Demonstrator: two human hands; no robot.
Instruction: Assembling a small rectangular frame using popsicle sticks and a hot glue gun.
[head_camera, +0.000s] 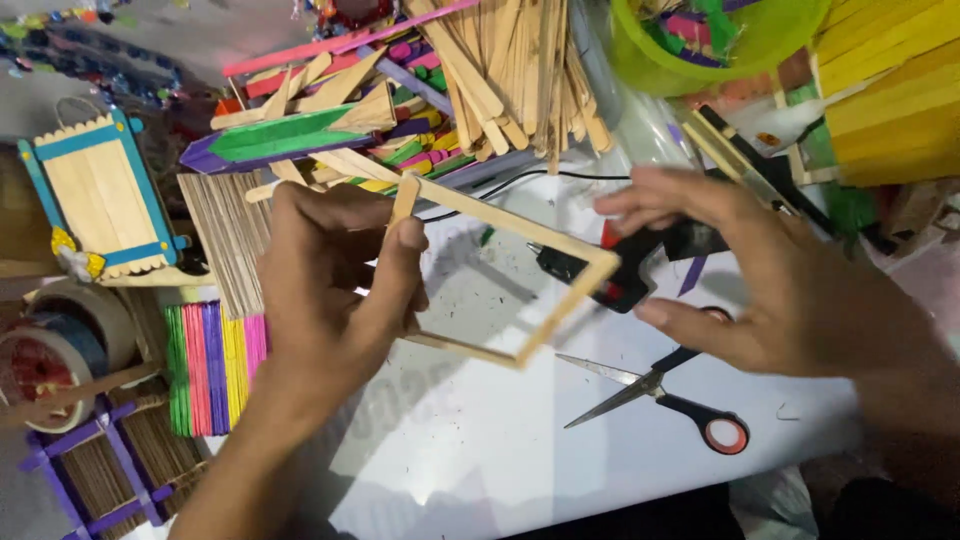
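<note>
Here the left hand (335, 290) pinches the frame (500, 275), a square of plain wooden sticks, by its left side, thumb in front and fingers behind; the rest of the frame extends toward 3 o'clock from that grip, held tilted above the white table (480, 440). The right hand (780, 290) is spread open at 3 o'clock of the frame, its fingertips just beside the frame's right corner; contact cannot be told. A glue gun (620, 265) lies behind the frame. Scissors (660, 395) lie open at 5 o'clock of the frame. Coloured sticks (215, 365) are stacked at 8 o'clock, loose sticks (500, 70) at 12 o'clock, a green bowl (700, 40) at 1 o'clock.
</note>
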